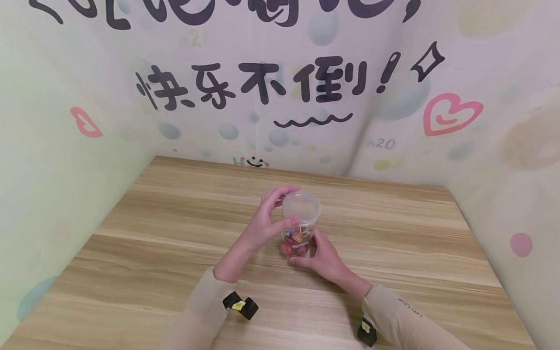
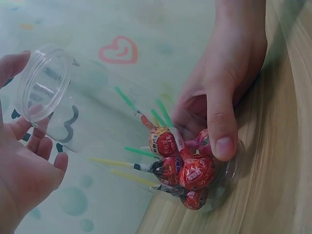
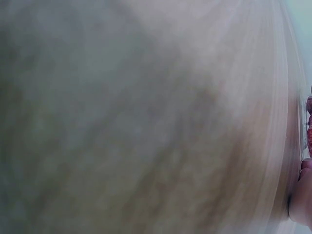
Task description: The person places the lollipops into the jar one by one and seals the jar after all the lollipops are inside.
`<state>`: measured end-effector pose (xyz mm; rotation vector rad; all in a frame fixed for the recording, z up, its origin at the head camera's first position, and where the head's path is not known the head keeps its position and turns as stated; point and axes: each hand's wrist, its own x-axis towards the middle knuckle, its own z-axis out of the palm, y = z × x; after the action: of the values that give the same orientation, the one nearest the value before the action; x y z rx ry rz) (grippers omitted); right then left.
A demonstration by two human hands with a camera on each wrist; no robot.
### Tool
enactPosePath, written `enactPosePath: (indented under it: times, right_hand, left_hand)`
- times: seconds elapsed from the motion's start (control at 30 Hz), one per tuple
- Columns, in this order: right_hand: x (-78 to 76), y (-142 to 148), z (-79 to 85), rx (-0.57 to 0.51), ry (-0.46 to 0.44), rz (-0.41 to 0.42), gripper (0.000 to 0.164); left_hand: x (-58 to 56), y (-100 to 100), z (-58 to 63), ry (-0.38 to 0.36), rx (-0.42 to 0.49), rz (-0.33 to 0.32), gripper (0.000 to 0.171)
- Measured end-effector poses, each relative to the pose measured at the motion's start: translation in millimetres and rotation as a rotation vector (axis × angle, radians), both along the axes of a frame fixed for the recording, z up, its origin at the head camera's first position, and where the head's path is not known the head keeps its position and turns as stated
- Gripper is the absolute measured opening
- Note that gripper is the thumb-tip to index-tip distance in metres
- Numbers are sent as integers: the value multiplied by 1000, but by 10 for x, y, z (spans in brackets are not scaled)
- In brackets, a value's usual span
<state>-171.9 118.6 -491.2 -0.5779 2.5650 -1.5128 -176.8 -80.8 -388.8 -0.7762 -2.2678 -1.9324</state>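
A clear plastic jar [image 1: 286, 236] stands upright on the table, with red-wrapped lollipops [image 1: 297, 238] in its lower part. Their green and yellow sticks show in the left wrist view. At the jar's top is a clear round lid [image 1: 302, 208]. My left hand [image 1: 264, 223] holds the lid's rim, thumb [image 2: 14, 66] on one side and fingers on the other. Low down, my right hand [image 1: 323, 257] grips the jar near its base, its thumb [image 2: 223, 122] along the wall. The right wrist view is mostly blur, with a bit of a finger [image 3: 303, 197] at its edge.
The wooden table [image 1: 175, 233] spreads around the jar. Behind it hangs a printed backdrop [image 1: 210, 136] with black lettering and hearts, and pale walls close in both sides. A black strap [image 1: 240, 305] sits on the left cuff, another [image 1: 367, 333] on the right.
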Motion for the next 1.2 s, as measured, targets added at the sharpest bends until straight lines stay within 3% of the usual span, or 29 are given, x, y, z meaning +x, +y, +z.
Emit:
enactPosePath:
  times: [0.3, 0.6, 1.2]
  right_hand:
    - [3, -1, 4, -4, -17, 2, 85]
    - [-5, -6, -2, 13, -15, -5, 88]
    - [-3, 4, -6, 9, 17, -7, 81]
  left_hand:
    - [2, -5, -20, 34, 13, -6, 68]
    - [-11, -17, -53, 41, 126, -26, 55]
    - [-1, -13, -37, 38, 27, 5, 69]
